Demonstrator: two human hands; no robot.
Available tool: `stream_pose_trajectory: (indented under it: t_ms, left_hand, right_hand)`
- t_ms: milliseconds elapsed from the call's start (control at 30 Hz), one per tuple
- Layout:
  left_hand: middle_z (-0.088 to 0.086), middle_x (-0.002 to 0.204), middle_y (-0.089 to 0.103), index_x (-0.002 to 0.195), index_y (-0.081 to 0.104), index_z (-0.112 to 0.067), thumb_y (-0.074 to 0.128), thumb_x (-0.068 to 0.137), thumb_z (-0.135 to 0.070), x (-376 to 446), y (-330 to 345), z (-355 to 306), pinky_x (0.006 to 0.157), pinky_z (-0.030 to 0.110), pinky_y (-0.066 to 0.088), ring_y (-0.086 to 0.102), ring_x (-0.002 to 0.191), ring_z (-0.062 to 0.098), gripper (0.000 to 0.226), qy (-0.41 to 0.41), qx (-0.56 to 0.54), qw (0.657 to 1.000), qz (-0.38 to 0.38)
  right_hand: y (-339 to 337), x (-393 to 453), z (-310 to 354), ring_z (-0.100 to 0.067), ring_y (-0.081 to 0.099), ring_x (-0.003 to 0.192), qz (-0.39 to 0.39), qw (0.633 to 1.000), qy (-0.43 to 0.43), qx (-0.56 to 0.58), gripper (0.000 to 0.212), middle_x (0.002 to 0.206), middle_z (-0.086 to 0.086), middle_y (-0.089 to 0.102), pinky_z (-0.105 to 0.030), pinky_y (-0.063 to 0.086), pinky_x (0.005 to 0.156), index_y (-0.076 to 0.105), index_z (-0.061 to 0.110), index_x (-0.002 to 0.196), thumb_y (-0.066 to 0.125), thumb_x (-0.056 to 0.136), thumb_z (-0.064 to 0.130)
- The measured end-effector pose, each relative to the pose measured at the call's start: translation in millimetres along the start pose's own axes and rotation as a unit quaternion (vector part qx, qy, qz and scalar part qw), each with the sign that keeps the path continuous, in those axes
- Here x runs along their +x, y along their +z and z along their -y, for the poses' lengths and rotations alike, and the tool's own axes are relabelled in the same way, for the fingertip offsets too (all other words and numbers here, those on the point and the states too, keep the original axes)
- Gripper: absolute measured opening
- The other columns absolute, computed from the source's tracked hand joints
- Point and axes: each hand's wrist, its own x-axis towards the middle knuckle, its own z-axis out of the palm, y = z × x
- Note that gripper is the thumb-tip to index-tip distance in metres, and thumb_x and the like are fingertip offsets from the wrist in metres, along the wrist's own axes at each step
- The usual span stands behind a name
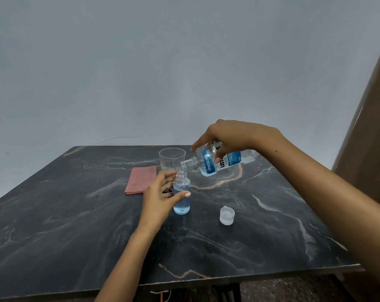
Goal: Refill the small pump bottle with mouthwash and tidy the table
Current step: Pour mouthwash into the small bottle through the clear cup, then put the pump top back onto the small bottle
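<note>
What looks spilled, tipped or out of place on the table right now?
Nothing stands out. The mouthwash bottle is tilted only because the right hand is pouring into the small bottle, held upright by the left hand. The cap sits apart on the table; no puddle shows.

Tilted mouthwash bottle (pixel 217 162) mouth over upright, part-filled, capless small bottle (pixel 181 194).

— What carries it all?
— A dark marbled counter (pixel 75 225).
— And on it?
— A small bottle (pixel 182 194) of blue liquid, a clear cap (pixel 227 215), a pink cloth (pixel 141 179) and a clear cup (pixel 172 159).
</note>
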Motion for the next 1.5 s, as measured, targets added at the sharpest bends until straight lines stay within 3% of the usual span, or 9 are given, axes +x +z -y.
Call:
stream_pose_trajectory:
  t_ms: [167, 400, 600, 733, 900, 1100, 1200, 1400, 1500]
  left_hand:
    - [-0.025, 0.103, 0.059, 0.104, 0.053, -0.039, 0.084, 0.064, -0.021, -0.3, -0.3, -0.7, 0.069, 0.004, 0.048, 0.058, 0.091, -0.016, 0.053, 0.001, 0.002, 1.000, -0.002]
    - [-0.025, 0.101, 0.061, 0.099, 0.054, -0.043, 0.084, 0.064, -0.019, -0.4, 0.2, 1.2, 0.067, 0.003, 0.046, 0.057, 0.093, -0.019, 0.052, 0.003, 0.000, 1.000, -0.009]
    - [-0.023, 0.102, 0.064, 0.099, 0.056, -0.045, 0.085, 0.064, -0.020, 0.2, 0.3, 5.1, 0.069, 0.006, 0.048, 0.059, 0.096, -0.014, 0.052, 0.002, -0.006, 1.000, -0.011]
    - [-0.023, 0.102, 0.066, 0.099, 0.057, -0.043, 0.085, 0.063, -0.022, 0.7, 0.4, 6.2, 0.070, 0.007, 0.049, 0.062, 0.098, -0.008, 0.050, 0.004, -0.007, 1.000, -0.011]
    - [-0.021, 0.105, 0.065, 0.101, 0.056, -0.042, 0.085, 0.063, -0.024, 0.0, 0.0, 5.3, 0.071, 0.008, 0.049, 0.061, 0.100, -0.007, 0.051, 0.004, -0.005, 1.000, -0.010]
    - [-0.020, 0.103, 0.065, 0.100, 0.056, -0.042, 0.084, 0.063, -0.023, 0.1, 0.3, 4.3, 0.071, 0.008, 0.049, 0.061, 0.098, -0.008, 0.050, 0.003, -0.002, 1.000, -0.008]
    - [-0.020, 0.104, 0.065, 0.101, 0.056, -0.042, 0.084, 0.063, -0.024, -0.3, 0.2, 3.7, 0.072, 0.008, 0.050, 0.061, 0.099, -0.007, 0.050, 0.004, 0.001, 1.000, -0.008]
    - [-0.017, 0.106, 0.065, 0.102, 0.056, -0.041, 0.084, 0.063, -0.023, -0.2, 0.3, 3.1, 0.075, 0.010, 0.051, 0.062, 0.100, -0.003, 0.051, 0.002, -0.001, 1.000, -0.009]
    - [-0.017, 0.105, 0.065, 0.101, 0.056, -0.041, 0.084, 0.063, -0.022, -0.7, -0.5, 2.6, 0.073, 0.009, 0.050, 0.062, 0.101, -0.002, 0.051, 0.005, -0.004, 1.000, -0.010]
  right_hand:
    - [2.5, -3.4, -1.0, -0.016, 0.059, 0.106, 0.002, 1.000, 0.000, 0.026, 0.063, 0.119, 0.000, 0.067, -0.039, 0.051, 0.090, 0.052, 0.038, 0.131, 0.075, 0.077, 0.013]
    - [34.5, -13.9, -20.4, -0.027, 0.061, 0.100, -0.023, 0.986, 0.001, 0.168, 0.056, 0.114, -0.010, 0.066, -0.044, 0.051, 0.091, 0.056, 0.033, 0.127, 0.074, 0.077, 0.014]
    - [69.2, -24.4, -28.3, -0.005, 0.060, 0.099, -0.079, 0.953, 0.018, 0.292, 0.051, 0.107, 0.022, 0.059, -0.014, 0.050, 0.084, 0.048, 0.040, 0.117, 0.072, 0.080, 0.016]
    - [89.4, -28.1, -31.8, -0.015, 0.062, 0.102, -0.153, 0.895, 0.042, 0.417, 0.052, 0.113, 0.004, 0.059, -0.028, 0.052, 0.090, 0.042, 0.029, 0.118, 0.073, 0.079, 0.014]
    - [118.4, -30.4, -21.7, -0.018, 0.061, 0.109, -0.215, 0.812, 0.084, 0.537, 0.049, 0.121, 0.001, 0.056, -0.033, 0.053, 0.091, 0.035, 0.023, 0.115, 0.070, 0.082, 0.013]
    - [141.0, -30.2, -13.3, -0.024, 0.054, 0.122, -0.247, 0.766, 0.115, 0.583, 0.053, 0.137, -0.009, 0.047, -0.041, 0.050, 0.099, 0.031, 0.018, 0.121, 0.067, 0.084, 0.008]
    - [143.5, -30.8, -11.2, -0.023, 0.053, 0.124, -0.253, 0.757, 0.113, 0.592, 0.054, 0.137, -0.008, 0.045, -0.043, 0.048, 0.101, 0.030, 0.018, 0.123, 0.067, 0.084, 0.008]
    - [147.1, -38.6, -6.7, -0.014, 0.054, 0.120, -0.243, 0.779, 0.119, 0.566, 0.076, 0.135, -0.002, 0.047, -0.025, 0.051, 0.094, 0.022, 0.021, 0.134, 0.072, 0.079, 0.004]
    - [150.8, -49.9, 2.8, -0.010, 0.051, 0.119, -0.301, 0.794, 0.158, 0.504, 0.077, 0.127, 0.004, 0.046, -0.032, 0.049, 0.096, 0.025, 0.020, 0.132, 0.076, 0.075, 0.008]
